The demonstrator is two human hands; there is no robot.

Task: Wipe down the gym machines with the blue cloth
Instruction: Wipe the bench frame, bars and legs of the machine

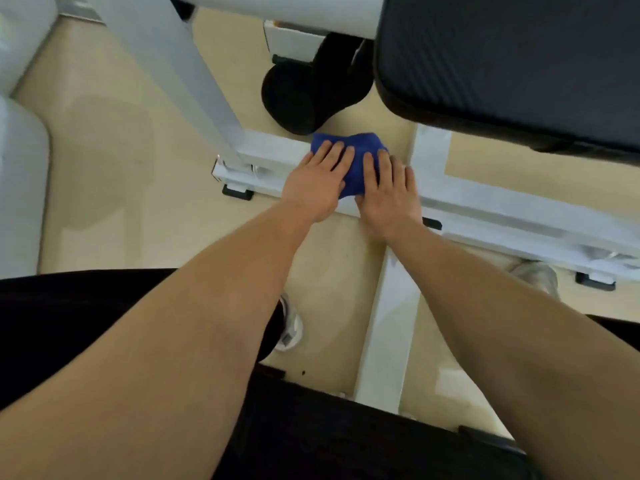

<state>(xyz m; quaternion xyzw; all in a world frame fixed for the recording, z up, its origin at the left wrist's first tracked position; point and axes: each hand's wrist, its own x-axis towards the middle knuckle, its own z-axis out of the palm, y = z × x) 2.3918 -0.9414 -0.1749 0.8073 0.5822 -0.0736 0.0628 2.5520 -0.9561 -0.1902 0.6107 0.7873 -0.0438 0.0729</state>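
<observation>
Looking down from head height, two bare forearms reach forward to a low white-painted metal base bar of a gym machine (273,157) that crosses the beige floor (121,174); a crumpled deep-blue cloth (355,161) lies on that bar, directly under the fingers of both hands. The left hand (317,183) lies palm down on the left part of the cloth, its fingers (332,155) straight and spread, pressing rather than grasping; the right hand (389,192) lies beside it on the right part, its fingers (382,166) likewise flat and released, with the thumb at the cloth's near edge; a strip of blue shows between the two hands and just past the fingertips. Just beyond the fingertips sits a black cylindrical foam roller pad (301,95); beyond and to the right of the fingers is a large black padded seat cushion (502,64); to the left of the fingers a white square upright post (180,64) rises from the bar. Nearer than the fingers, a second white bar (384,327) runs back toward the person; a pale sports shoe (291,327) rests on the floor to its left.
</observation>
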